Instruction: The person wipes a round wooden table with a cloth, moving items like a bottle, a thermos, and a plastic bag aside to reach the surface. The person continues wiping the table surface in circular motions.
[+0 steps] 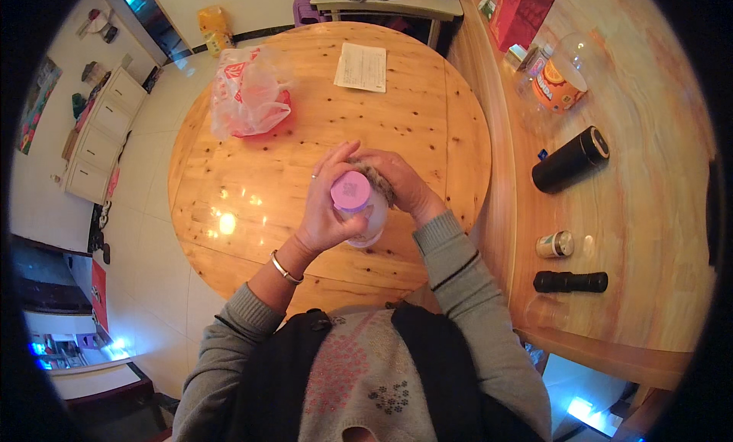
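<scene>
A whitish translucent bottle (pixel 375 215) with a pinkish-purple cap (pixel 350 191) is between my hands, above the round wooden table (pixel 320 270). Around the neck and near side of the bottle, my left hand (pixel 323 204) grips it, with the thumb across the front. My right hand (pixel 404 181) presses a crumpled greyish-brown cloth (pixel 375 178) against the bottle's far right side. A printed code marks the top of the cap. Part of the bottle is hidden behind my left fingers and the cloth.
On the table lie a plastic bag (pixel 249 98) with something red under it and papers (pixel 361 68) bearing writing. The right-hand counter holds a black thermos (pixel 570 160), a small jar (pixel 554 244), a black flashlight (pixel 570 281), a large clear bottle (pixel 558 87) and a red paper bag (pixel 524 15).
</scene>
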Available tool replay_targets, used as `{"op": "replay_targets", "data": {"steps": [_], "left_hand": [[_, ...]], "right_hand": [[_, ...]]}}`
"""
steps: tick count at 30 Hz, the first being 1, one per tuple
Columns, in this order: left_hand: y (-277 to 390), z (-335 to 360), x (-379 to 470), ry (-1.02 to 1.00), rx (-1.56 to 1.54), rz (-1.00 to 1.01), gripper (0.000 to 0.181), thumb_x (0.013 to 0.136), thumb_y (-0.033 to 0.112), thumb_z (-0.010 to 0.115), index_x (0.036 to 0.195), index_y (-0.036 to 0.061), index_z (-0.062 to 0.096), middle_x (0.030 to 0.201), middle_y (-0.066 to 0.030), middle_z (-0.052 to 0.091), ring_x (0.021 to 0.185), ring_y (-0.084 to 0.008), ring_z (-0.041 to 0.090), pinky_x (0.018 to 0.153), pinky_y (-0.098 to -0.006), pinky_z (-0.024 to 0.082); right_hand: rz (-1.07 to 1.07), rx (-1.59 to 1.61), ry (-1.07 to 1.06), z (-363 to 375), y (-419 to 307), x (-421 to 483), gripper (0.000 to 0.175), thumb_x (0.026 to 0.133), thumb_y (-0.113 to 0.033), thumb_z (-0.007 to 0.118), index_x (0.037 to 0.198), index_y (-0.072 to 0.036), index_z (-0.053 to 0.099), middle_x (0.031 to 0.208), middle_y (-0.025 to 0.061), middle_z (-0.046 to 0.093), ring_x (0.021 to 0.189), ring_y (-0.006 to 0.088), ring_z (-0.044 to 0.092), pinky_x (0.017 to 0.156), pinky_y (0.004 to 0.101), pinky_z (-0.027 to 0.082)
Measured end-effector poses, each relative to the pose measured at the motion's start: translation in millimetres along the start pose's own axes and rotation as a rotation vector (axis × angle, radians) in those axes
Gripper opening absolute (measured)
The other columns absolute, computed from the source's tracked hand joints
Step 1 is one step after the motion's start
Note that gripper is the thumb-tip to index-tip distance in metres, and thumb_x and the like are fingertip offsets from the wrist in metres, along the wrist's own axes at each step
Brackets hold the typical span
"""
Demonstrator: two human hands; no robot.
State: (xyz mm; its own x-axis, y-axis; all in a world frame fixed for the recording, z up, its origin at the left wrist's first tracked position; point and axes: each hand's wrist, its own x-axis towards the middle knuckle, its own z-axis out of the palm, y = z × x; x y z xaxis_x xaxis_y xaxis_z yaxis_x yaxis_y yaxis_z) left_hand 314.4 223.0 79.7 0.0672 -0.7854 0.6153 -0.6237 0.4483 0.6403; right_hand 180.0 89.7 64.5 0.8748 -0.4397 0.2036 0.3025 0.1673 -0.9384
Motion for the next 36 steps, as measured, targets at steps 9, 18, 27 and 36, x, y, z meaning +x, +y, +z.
{"op": "replay_targets", "data": {"steps": [9, 18, 27, 36], "left_hand": [[2.3, 13.9, -19.0, 0.055, -0.194, -0.083, 0.065, 0.078, 0.002, 0.072, 0.132, 0.0048, 0.035, 0.125, -0.0189, 0.059, 0.115, -0.0281, 0.060, 0.106, -0.0420, 0.042], [3.1, 29.0, -15.4, 0.392, 0.010, -0.237, 0.065, 0.077, 0.004, 0.078, 0.129, 0.0017, 0.040, 0.117, -0.0172, 0.064, 0.108, -0.0238, 0.064, 0.095, -0.0350, 0.050], [9.5, 30.5, 6.3, 0.386, -0.208, -0.243, 0.060, 0.085, -0.002, 0.071, 0.131, 0.0046, 0.033, 0.127, -0.0181, 0.060, 0.117, -0.0235, 0.058, 0.101, -0.0375, 0.047], [102.2, 114.4, 122.9, 0.184, -0.753, 0.087, 0.063, 0.085, 0.002, 0.073, 0.133, 0.0059, 0.032, 0.131, -0.0193, 0.056, 0.121, -0.0247, 0.056, 0.103, -0.0386, 0.044]], "right_hand": [[0.153, -0.469, 0.586, 0.6, 147.3, -81.0, 0.032, 0.102, -0.024, 0.044, 0.105, 0.003, 0.059, 0.104, 0.0125, 0.063, 0.095, 0.0232, 0.059, 0.086, 0.0382, 0.048], [-0.224, -0.609, 0.992, 84.1, 139.4, -78.9, 0.029, 0.104, -0.014, 0.039, 0.119, 0.005, 0.053, 0.112, 0.0236, 0.057, 0.106, 0.0391, 0.054, 0.096, 0.0443, 0.042], [0.081, -1.276, 0.500, 0.6, 142.9, -125.9, 0.033, 0.088, -0.015, 0.063, 0.117, 0.000, 0.055, 0.108, 0.0188, 0.056, 0.101, 0.0373, 0.054, 0.088, 0.0482, 0.044], [0.079, -1.381, 0.537, -8.2, 138.5, -175.7, 0.050, 0.083, -0.028, 0.072, 0.127, -0.009, 0.058, 0.124, 0.0168, 0.053, 0.119, 0.0375, 0.050, 0.099, 0.0496, 0.043]]}}
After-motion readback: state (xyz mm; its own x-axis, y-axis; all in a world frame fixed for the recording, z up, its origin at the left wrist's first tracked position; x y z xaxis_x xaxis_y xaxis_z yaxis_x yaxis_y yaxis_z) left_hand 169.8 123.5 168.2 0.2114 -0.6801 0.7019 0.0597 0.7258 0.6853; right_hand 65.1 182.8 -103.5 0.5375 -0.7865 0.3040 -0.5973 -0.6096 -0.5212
